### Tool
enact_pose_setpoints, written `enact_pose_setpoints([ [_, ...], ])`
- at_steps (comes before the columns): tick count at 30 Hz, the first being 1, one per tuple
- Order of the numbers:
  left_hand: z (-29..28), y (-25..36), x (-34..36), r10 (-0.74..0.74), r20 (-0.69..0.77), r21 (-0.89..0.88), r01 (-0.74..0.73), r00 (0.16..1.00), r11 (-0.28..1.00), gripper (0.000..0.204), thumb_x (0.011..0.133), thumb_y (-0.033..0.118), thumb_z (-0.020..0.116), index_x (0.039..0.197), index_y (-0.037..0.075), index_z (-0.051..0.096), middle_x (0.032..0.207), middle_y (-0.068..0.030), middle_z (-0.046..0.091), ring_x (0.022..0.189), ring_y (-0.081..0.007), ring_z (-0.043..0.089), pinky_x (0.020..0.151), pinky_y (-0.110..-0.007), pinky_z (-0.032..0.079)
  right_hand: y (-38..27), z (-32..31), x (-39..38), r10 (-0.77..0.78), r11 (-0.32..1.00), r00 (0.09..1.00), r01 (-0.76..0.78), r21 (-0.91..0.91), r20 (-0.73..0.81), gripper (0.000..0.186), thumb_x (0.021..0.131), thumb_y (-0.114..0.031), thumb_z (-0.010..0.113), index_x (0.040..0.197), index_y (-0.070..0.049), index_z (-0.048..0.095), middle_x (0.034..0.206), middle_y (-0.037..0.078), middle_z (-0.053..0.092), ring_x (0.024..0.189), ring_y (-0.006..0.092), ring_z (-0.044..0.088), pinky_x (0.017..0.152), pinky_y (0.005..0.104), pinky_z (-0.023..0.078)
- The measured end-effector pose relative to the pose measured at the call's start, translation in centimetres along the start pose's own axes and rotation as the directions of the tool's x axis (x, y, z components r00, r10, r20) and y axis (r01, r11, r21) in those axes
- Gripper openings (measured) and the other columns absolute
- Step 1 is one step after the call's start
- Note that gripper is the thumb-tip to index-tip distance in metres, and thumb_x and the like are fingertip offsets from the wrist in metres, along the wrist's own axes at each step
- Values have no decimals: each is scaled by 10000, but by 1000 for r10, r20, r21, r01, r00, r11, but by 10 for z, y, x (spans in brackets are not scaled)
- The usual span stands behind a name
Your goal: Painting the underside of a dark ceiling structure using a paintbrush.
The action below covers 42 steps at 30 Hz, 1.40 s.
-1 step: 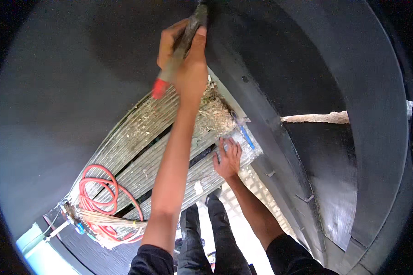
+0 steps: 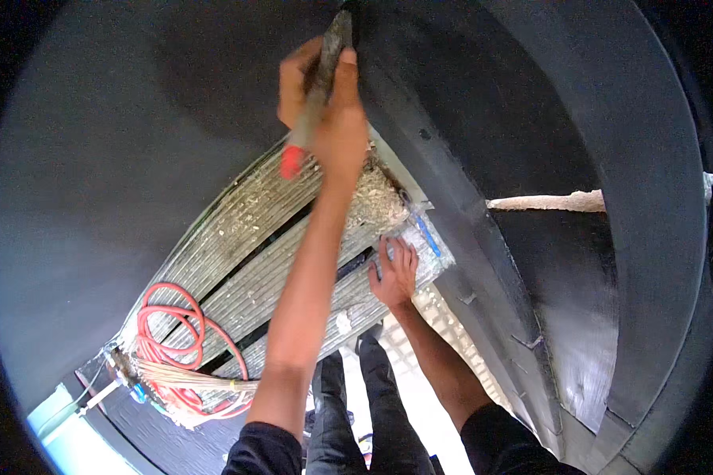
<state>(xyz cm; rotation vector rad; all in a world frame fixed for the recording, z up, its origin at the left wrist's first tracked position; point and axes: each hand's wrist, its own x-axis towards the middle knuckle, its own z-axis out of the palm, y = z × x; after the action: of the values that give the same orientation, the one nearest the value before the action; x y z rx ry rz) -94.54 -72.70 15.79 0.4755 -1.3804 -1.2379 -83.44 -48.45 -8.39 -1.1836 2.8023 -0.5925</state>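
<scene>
My left hand (image 2: 333, 119) is raised at the top of the view, closed round a paintbrush (image 2: 321, 87). Its stained grey handle ends in red, below my fist. The dark upper end meets the black surface (image 2: 214, 87) near the view's top edge; its bristles cannot be made out clearly. Lower down, my right hand (image 2: 394, 273) rests flat on the ridged planks (image 2: 293, 253), fingers spread and holding nothing. A slim blue object (image 2: 428, 235) lies just right of its fingertips. Wood shavings (image 2: 376, 198) are heaped on the planks between both hands.
A coiled red hose (image 2: 170, 326) and a bundle of thin pale sticks (image 2: 190, 374) lie at the planks' left end. Dark gaps run between the planks. Dark curved panels (image 2: 562, 301) rise on the right, with a pale strip (image 2: 547, 203) across them. Paving (image 2: 451, 336) shows below.
My left hand and the paintbrush have shifted slightly to the right, the red handle end most of all. My right hand stays in place on the planks.
</scene>
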Motion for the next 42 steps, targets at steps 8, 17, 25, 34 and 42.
enact_pose_setpoints([
  [8,25,47,-162,-62,176,-234,103,982,967,217,859,-4,718,1057,-54,645,1121,-241,679,1044,-340,693,911,-393,544,11,5,-12,58,998,998,-58,40,4,631,865,-278,662,1414,0,524,1388,205,483,1333,385,436,1119,524,353],
  [17,18,28,-108,-8,544,-357,241,839,902,246,809,1,772,1047,-14,708,1061,-159,726,1025,-267,712,868,-356,571,85,53,-36,107,976,993,-115,187,54,675,862,-305,661,1444,-12,487,1404,194,472,1364,359,406,1168,540,254],
  [25,-27,8,-23,-321,311,100,305,895,947,313,834,205,814,1047,14,687,993,-56,712,888,-145,642,808,-293,510,-3,-4,2,19,999,1000,-20,25,19,667,847,-281,657,1434,-10,496,1387,193,480,1371,363,395,1189,543,217],
  [34,-5,15,-48,-312,-96,88,320,945,943,283,860,116,742,1087,25,600,928,-45,652,839,-122,572,757,-280,471,-8,5,-2,19,997,1000,-19,71,12,615,861,-278,646,1406,-20,524,1390,196,482,1386,366,383,1188,539,226],
  [42,10,88,-113,-618,161,314,554,769,771,201,804,89,717,918,21,566,814,-32,599,749,-119,539,684,-297,453,26,72,-32,77,961,993,-98,257,90,700,829,-345,669,1438,-47,491,1435,195,434,1403,392,347,1175,598,228],
])
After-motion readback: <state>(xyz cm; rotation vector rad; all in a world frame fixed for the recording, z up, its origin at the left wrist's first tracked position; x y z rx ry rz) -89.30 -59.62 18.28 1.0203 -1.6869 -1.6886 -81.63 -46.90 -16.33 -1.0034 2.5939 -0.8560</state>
